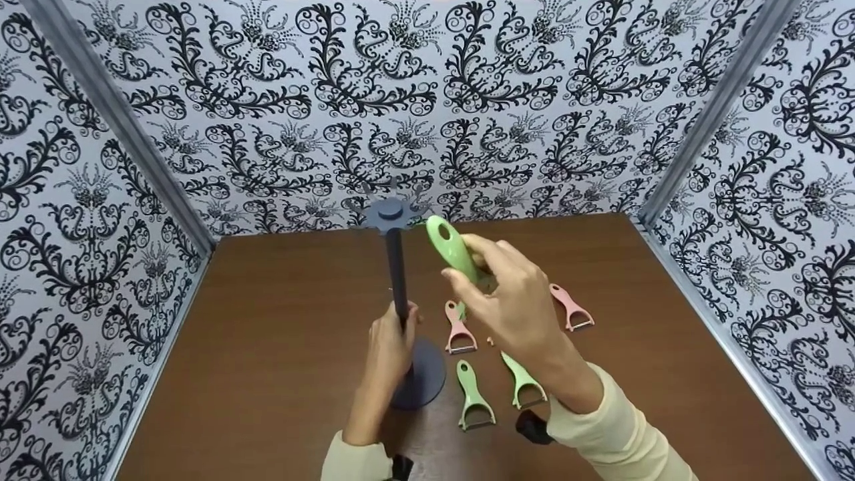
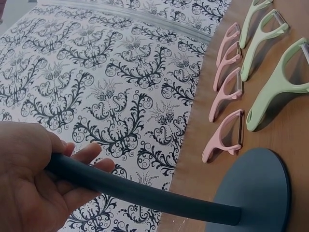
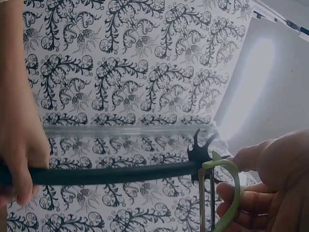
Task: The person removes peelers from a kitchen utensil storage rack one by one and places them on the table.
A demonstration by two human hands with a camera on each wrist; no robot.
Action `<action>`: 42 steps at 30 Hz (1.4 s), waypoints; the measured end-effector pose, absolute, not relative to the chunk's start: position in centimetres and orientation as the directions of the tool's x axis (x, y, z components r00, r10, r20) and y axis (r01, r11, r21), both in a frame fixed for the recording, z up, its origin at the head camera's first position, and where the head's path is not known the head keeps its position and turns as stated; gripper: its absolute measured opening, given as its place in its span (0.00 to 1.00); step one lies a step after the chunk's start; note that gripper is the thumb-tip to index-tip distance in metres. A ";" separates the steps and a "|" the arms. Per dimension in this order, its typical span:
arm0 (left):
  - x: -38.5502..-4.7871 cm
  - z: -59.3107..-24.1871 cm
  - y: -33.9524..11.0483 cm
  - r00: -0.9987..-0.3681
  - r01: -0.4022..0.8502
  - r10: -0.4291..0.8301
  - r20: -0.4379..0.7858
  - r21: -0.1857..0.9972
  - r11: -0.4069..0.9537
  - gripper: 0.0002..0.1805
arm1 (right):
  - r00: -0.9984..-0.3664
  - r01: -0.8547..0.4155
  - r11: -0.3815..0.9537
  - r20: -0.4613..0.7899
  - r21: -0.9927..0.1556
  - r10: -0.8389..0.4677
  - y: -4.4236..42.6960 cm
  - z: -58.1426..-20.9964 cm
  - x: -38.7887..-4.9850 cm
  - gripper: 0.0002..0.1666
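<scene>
A dark grey stand has a tall pole (image 1: 397, 267), a round base (image 1: 427, 374) and a ring of hooks (image 1: 391, 214) on top. My left hand (image 1: 389, 344) grips the pole partway up; in the left wrist view its fingers wrap round the pole. To the right of the hooks, my right hand (image 1: 521, 300) pinches a green peeler (image 1: 449, 246) in the air, the holed handle end pointing up and left. Its blade frame (image 3: 234, 193) faces the camera in the right wrist view, overlapping the hooks, so contact there cannot be told.
Right of the base, pink peelers (image 1: 459, 331) and green peelers (image 1: 471, 387) lie on the brown table (image 1: 280, 334). Another pink peeler (image 1: 571, 308) lies farther right, partly beyond my right hand. Patterned walls (image 1: 374, 93) enclose the back and sides.
</scene>
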State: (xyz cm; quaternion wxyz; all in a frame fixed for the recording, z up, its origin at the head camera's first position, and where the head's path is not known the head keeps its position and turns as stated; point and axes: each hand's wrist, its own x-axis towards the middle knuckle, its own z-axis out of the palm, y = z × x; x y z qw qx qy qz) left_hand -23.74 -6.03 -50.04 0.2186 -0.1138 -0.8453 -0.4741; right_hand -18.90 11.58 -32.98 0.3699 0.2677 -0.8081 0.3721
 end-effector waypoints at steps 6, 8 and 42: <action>-23.7 -50.1 -6.1 -0.871 0.411 -0.016 0.490 0.748 0.521 0.04 | -0.616 -0.686 0.581 0.775 -0.438 -0.142 13.7 -33.0 -19.4 0.21; -23.8 -50.2 -6.1 -0.870 0.412 -0.018 0.493 0.746 0.523 0.04 | -0.621 -0.676 0.594 0.771 -0.436 -0.140 14.5 -33.2 -19.5 0.21; -23.7 -50.6 -5.6 -0.813 0.465 -0.061 0.579 0.710 0.529 0.04 | -0.776 -0.411 0.771 0.630 -0.487 -0.016 24.0 -36.4 -20.3 0.19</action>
